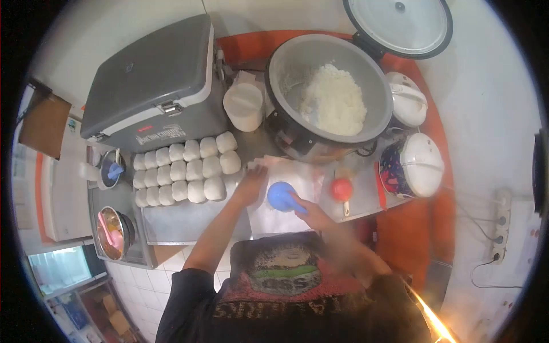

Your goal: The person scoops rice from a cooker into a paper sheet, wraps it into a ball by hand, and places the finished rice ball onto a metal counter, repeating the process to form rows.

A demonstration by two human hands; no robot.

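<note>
My right hand [313, 215] is closed around the handle of a blue rice scoop [281, 196]. The scoop's rounded side faces up, over a sheet of pale wrapping paper [286, 223] on the metal table. My left hand [251, 186] lies at the left edge of that paper, its fingers stretched toward the stack's far corner. Beyond the paper stands a large open rice cooker [274, 128] with white rice [337, 103] heaped inside. To my left, white wrapped bundles [194, 169] sit in three rows.
A red scoop [341, 189] lies right of the paper. Two lidded containers [422, 166] stand at the right. Behind the bundles are a grey cooler box [154, 80] and a white cylindrical container [243, 107]. A bowl with a pink spoon [114, 237] is at far left.
</note>
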